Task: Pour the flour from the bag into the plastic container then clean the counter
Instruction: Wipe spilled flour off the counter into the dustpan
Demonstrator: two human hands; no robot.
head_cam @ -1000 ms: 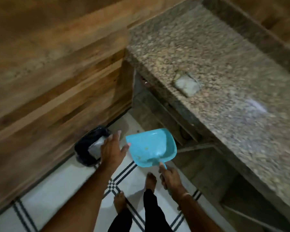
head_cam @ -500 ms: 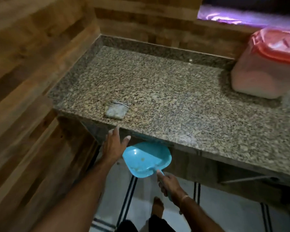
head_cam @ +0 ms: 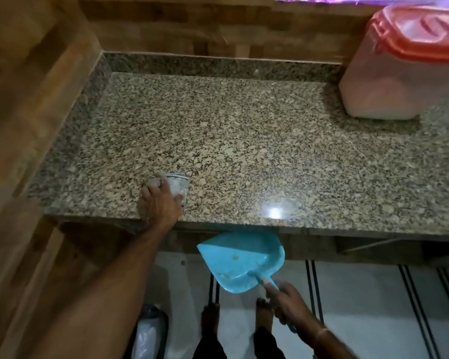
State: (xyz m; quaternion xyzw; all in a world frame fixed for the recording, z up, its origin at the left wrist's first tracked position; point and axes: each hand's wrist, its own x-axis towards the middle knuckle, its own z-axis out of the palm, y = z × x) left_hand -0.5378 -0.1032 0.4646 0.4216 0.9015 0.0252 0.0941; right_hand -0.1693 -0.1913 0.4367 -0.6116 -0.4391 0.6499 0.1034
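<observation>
Our left hand [head_cam: 160, 203] lies flat on the cloth [head_cam: 175, 183] near the counter [head_cam: 244, 141] edge; our right hand [head_cam: 287, 300] grips the dustpan [head_cam: 240, 260] below that edge, probably for crumbs; the container [head_cam: 399, 73] stands far right, lidded.

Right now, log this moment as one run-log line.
phase: cleaning counter | left hand: on cloth near counter front edge | right hand: holds blue dustpan below edge | container: lidded, back right
</observation>
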